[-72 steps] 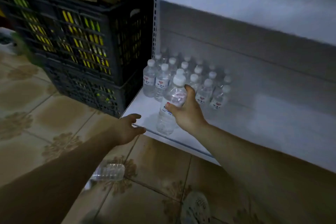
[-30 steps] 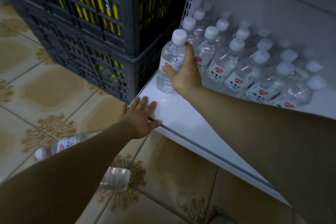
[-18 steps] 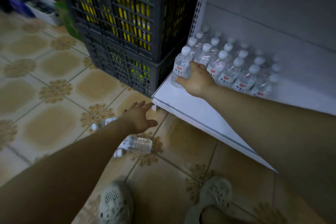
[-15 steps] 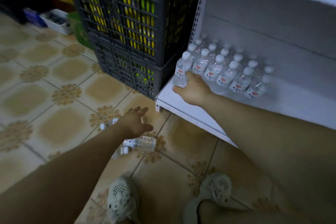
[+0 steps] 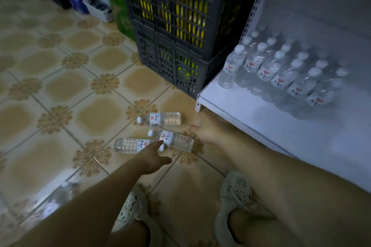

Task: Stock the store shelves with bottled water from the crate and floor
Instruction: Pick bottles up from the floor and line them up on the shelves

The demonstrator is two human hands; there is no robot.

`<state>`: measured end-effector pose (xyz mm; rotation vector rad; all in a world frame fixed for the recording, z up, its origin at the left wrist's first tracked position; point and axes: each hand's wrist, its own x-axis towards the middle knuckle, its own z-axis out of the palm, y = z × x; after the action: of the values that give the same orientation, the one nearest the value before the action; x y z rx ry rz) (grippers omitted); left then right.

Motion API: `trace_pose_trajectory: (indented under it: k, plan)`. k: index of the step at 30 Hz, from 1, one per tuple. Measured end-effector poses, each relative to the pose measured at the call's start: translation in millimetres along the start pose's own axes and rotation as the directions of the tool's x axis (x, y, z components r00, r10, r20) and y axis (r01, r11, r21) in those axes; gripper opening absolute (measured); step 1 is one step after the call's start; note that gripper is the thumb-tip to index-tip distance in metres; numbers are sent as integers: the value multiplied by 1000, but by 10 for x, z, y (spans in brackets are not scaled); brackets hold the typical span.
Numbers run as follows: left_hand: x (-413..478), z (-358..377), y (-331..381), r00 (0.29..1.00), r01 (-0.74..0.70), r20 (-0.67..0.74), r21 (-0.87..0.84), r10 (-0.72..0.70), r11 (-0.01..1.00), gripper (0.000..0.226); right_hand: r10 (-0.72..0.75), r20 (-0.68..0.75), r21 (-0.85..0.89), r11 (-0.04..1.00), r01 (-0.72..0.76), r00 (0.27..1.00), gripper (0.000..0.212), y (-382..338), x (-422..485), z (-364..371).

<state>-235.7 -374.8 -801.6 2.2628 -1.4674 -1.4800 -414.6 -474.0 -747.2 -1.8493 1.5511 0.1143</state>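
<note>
Left of the shelf (image 5: 267,118), three bottles (image 5: 174,141) lie on the floor. The left hand (image 5: 152,157), grip open and empty, has dropped onto them. The right hand (image 5: 208,131) has left the shelf's standing bottles (image 5: 267,68), open, empty, beside the nearest floor bottle.

Blurred beyond reading: bottle (image 5: 58,198) at lower left. Back rows of shelf bottles (image 5: 323,60) lost in haze. Crate (image 5: 180,6) cut off at top edge.

You stand in a shop: white perforated retail shelving (image 5: 261,110) carries rowed bottled water (image 5: 281,72); beside it, stacked stock crates (image 5: 176,26).
</note>
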Motion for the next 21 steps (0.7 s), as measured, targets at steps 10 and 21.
trace_pose_trajectory:
  k: [10, 21]
  plan:
    - [1364, 95, -386, 967, 216, 2, -527, -253, 822, 62, 88, 234, -106, 992, -65, 968, 82, 396, 1432, 1197]
    - [1804, 233, -586, 934, 281, 72, -751, -350, 597, 44, 89, 218, -5, 996, -90, 972, 55, 644, 1667, 1758]
